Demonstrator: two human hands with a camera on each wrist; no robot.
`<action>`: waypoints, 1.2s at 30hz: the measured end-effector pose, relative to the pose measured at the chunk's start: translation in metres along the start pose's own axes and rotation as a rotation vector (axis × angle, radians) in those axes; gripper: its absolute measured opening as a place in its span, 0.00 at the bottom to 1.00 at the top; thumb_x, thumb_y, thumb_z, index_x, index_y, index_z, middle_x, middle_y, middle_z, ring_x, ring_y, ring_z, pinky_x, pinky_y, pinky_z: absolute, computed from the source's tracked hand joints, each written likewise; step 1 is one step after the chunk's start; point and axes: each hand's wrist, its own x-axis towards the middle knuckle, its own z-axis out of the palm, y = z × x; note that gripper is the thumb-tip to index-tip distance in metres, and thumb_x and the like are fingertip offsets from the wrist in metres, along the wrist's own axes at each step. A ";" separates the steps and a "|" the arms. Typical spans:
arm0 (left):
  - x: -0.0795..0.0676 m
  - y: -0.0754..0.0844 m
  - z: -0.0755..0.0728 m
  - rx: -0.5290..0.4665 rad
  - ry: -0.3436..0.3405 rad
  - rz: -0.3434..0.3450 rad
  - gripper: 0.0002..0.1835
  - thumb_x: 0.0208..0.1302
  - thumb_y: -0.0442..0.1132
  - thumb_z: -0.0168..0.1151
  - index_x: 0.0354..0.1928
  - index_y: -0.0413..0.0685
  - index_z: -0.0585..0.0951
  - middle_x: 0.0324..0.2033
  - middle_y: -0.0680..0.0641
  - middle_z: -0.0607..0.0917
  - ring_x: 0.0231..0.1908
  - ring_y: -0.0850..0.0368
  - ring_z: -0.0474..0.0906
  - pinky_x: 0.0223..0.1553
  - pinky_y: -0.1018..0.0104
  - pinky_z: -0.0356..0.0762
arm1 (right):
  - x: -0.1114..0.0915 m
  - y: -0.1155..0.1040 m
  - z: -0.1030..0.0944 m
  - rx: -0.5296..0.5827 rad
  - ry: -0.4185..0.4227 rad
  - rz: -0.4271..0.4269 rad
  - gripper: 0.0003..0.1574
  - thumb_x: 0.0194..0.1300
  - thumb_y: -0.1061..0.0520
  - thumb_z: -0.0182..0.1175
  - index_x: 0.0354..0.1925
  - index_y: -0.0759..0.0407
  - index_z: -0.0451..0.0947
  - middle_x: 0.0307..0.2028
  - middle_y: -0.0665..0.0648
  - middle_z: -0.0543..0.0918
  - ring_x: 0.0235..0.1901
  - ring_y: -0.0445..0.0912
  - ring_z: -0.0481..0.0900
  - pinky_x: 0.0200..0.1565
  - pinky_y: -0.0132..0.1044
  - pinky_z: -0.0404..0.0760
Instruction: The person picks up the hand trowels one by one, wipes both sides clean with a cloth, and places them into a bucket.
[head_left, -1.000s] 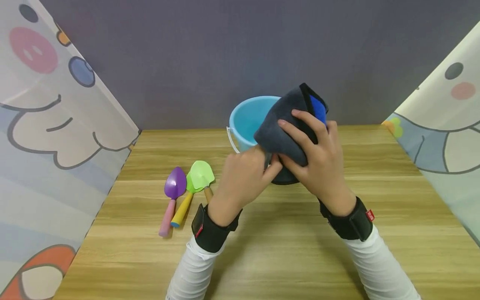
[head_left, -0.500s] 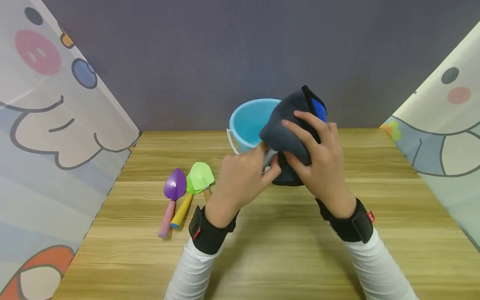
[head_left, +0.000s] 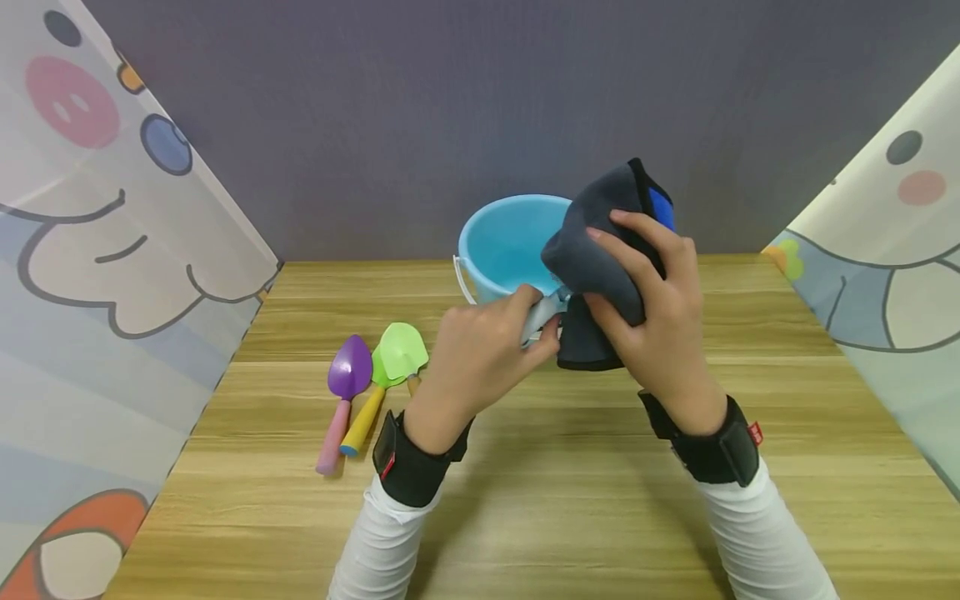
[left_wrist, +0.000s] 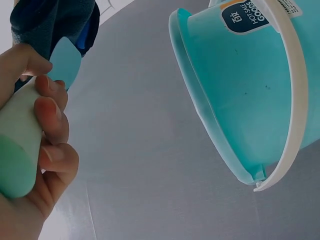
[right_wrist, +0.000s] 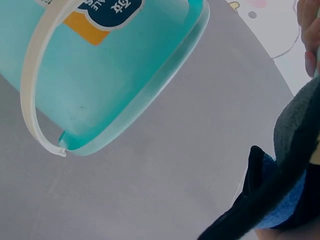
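Observation:
My left hand (head_left: 476, 358) grips the pale handle (left_wrist: 20, 120) of a small toy shovel, its fingers curled round it. The shovel's light blue blade (left_wrist: 66, 62) sticks out past the fingertips in the left wrist view, and its far part meets the cloth. A dark grey cloth (head_left: 588, 258) with black edging and a blue underside is bunched in my right hand (head_left: 663, 312), fingers spread over its top and thumb below. How far the cloth covers the blade is hidden. Both hands are raised in front of a light blue bucket (head_left: 498, 242).
Left of the hands, a purple shovel (head_left: 350, 367) with a pink handle lies beside a green one with a yellow handle (head_left: 363, 423). A light green shovel (head_left: 405, 350) overlaps it. The bucket's white handle (head_left: 463, 282) hangs at its side. A grey wall (head_left: 375, 125) rises behind the table.
The right hand has shifted right with the cloth, away from the left hand. More of the shovel's handle and the base of its blade now shows between the hands.

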 end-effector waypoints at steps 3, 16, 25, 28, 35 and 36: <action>0.000 0.000 -0.001 0.011 -0.011 0.009 0.10 0.60 0.43 0.68 0.35 0.46 0.78 0.15 0.55 0.73 0.14 0.63 0.67 0.15 0.69 0.63 | 0.001 0.000 -0.002 0.003 0.005 0.016 0.33 0.69 0.31 0.57 0.57 0.53 0.83 0.63 0.61 0.78 0.52 0.64 0.72 0.55 0.42 0.65; -0.002 -0.005 -0.007 0.104 -0.003 0.081 0.11 0.58 0.40 0.69 0.30 0.47 0.74 0.14 0.56 0.67 0.13 0.63 0.60 0.15 0.70 0.54 | 0.003 0.003 -0.012 -0.016 0.014 0.065 0.38 0.69 0.29 0.55 0.58 0.55 0.83 0.64 0.59 0.79 0.56 0.64 0.73 0.58 0.40 0.66; -0.003 -0.012 -0.010 0.080 0.025 0.125 0.12 0.58 0.42 0.70 0.31 0.47 0.76 0.14 0.56 0.69 0.13 0.63 0.63 0.16 0.70 0.59 | 0.006 0.007 -0.015 -0.014 0.067 0.083 0.38 0.68 0.28 0.56 0.57 0.56 0.83 0.63 0.59 0.80 0.60 0.61 0.74 0.63 0.44 0.69; -0.003 -0.013 -0.010 0.062 0.038 0.128 0.12 0.58 0.41 0.70 0.30 0.47 0.75 0.14 0.56 0.69 0.14 0.63 0.63 0.16 0.70 0.59 | 0.008 0.009 -0.016 -0.020 0.079 0.093 0.38 0.68 0.29 0.57 0.57 0.57 0.83 0.63 0.59 0.80 0.61 0.60 0.74 0.66 0.45 0.69; -0.002 -0.016 -0.011 0.030 0.055 0.129 0.10 0.58 0.41 0.69 0.31 0.47 0.76 0.15 0.55 0.72 0.14 0.63 0.64 0.16 0.70 0.61 | 0.009 0.012 -0.019 -0.039 0.076 0.106 0.37 0.69 0.30 0.57 0.58 0.55 0.82 0.63 0.57 0.80 0.63 0.57 0.74 0.67 0.46 0.69; -0.002 -0.016 -0.012 0.028 0.056 0.128 0.10 0.58 0.41 0.70 0.31 0.47 0.77 0.15 0.55 0.72 0.14 0.63 0.65 0.16 0.70 0.61 | 0.009 0.012 -0.019 -0.043 0.074 0.108 0.37 0.69 0.30 0.57 0.59 0.55 0.82 0.64 0.57 0.80 0.63 0.57 0.74 0.67 0.46 0.69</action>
